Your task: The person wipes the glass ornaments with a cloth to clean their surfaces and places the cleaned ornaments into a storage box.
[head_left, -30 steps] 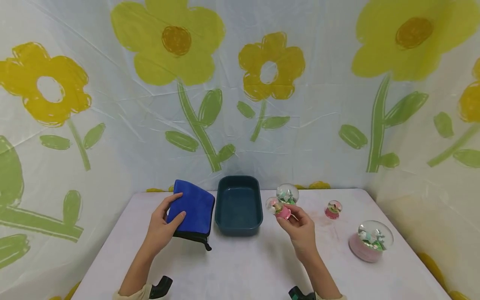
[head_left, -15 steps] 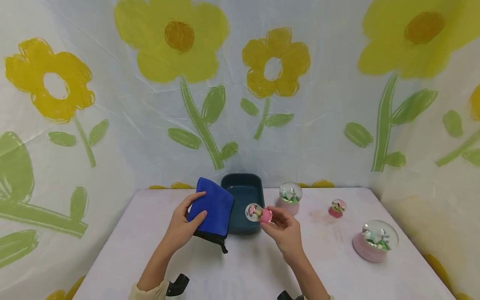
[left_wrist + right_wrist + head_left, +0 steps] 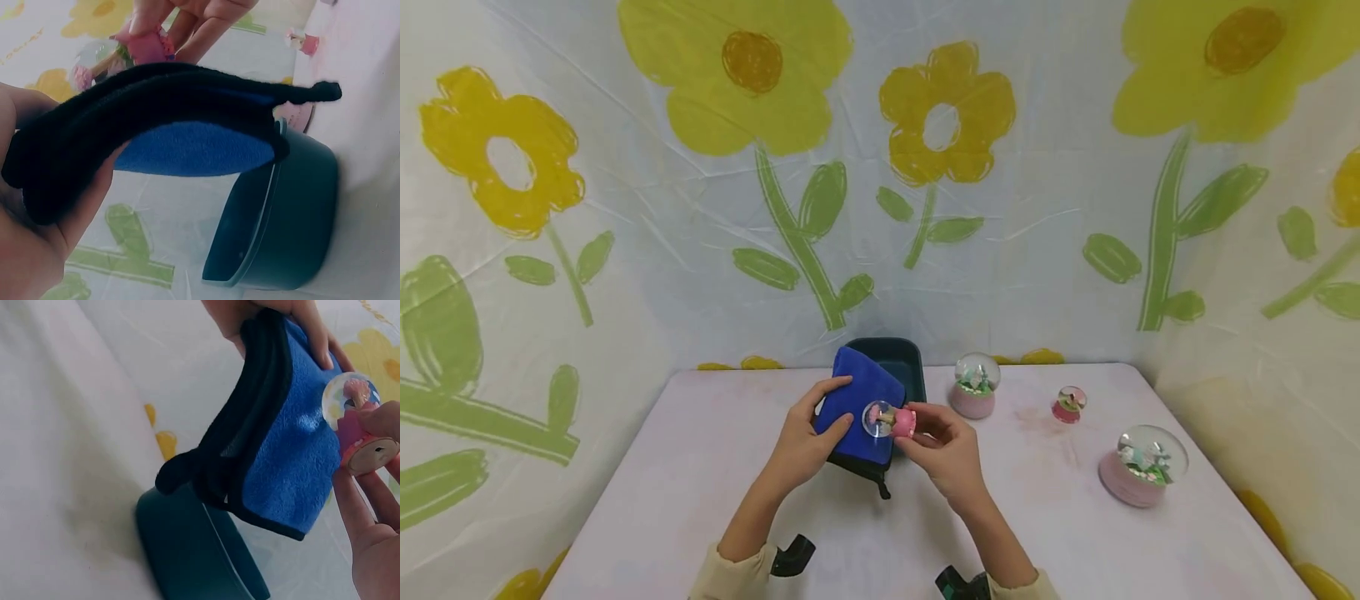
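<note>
Cloth, fleecy blue with black edging (image 3: pixel 867 385), is held in my left hand (image 3: pixel 805 437), thumb and fingers curled round its side. My right hand (image 3: pixel 946 454) pinches the pink base of a small clear-domed snow globe (image 3: pixel 889 419), tipped sideways, dome toward the cloth; whether they touch, I cannot tell. I judge it best to grip only the base, leaving the dome bare, and to meet the fabric gently, since smooth glass could slip. Beyond stands a dark teal, rectangular tub (image 3: pixel 306 206).
</note>
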Action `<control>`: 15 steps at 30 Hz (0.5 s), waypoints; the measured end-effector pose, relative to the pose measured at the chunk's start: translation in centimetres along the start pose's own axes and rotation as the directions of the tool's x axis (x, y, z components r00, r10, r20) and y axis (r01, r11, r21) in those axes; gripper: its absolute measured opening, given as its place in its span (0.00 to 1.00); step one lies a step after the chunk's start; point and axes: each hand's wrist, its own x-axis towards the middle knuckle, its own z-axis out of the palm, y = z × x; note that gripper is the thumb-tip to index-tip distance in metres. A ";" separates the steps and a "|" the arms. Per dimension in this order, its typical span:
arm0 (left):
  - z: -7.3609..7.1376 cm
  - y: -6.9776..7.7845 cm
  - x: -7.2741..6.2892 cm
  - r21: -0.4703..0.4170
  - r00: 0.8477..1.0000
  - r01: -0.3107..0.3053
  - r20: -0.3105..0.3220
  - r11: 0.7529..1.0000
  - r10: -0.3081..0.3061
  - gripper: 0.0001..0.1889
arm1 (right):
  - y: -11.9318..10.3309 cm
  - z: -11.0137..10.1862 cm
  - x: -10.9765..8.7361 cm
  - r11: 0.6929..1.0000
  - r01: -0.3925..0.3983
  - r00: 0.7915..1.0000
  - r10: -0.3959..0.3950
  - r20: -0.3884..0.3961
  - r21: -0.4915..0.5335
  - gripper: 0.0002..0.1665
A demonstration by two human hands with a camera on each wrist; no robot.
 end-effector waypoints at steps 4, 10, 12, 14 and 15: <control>0.6 -0.2 -0.1 0.086 0.998 -0.055 -0.014 0.995 0.056 0.27 | -1.4 0.4 -0.4 0.999 0.002 1.000 -0.002 0.008 -0.038 0.24; 1.5 -0.2 -0.5 0.199 0.990 -0.140 0.021 0.970 0.138 0.27 | -2.4 0.7 -1.0 0.994 0.035 0.999 -0.032 0.028 -0.102 0.23; 1.7 -0.1 -0.6 0.155 0.990 -0.143 0.034 0.977 0.139 0.25 | -2.0 0.6 -1.1 0.993 0.037 0.999 -0.036 0.018 -0.109 0.23; 1.8 0.2 -0.6 0.079 0.989 -0.146 0.047 0.986 0.142 0.21 | -1.1 0.3 -0.9 0.995 0.021 1.000 -0.021 -0.004 -0.102 0.23; 1.7 0.3 -0.6 0.034 0.989 -0.142 0.058 0.989 0.140 0.20 | -0.7 0.2 -0.8 0.996 0.008 1.000 -0.009 -0.012 -0.088 0.23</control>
